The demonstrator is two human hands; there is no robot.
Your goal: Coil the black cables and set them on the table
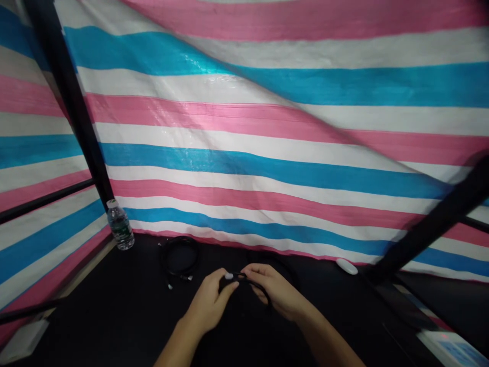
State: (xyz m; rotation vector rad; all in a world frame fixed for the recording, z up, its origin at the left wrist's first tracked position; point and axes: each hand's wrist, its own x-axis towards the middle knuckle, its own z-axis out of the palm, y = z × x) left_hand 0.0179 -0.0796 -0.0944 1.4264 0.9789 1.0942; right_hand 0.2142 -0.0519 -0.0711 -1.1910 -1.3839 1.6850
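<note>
Both of my hands meet over a black table point(114, 316) and hold a black cable point(260, 289). My left hand point(212, 300) pinches the cable near its pale connector end point(229, 276), fingers closed. My right hand point(273, 288) grips the cable's looped part, fingers curled round it. A second black cable point(179, 257) lies coiled on the table beyond my left hand, untouched, with small metal plugs at its near side.
A clear plastic water bottle point(119, 225) stands at the table's back left, beside a black frame pole point(72, 102). A small white oval object point(347, 266) lies at the back right. A pink, blue and white striped tarp point(267, 153) walls in the table.
</note>
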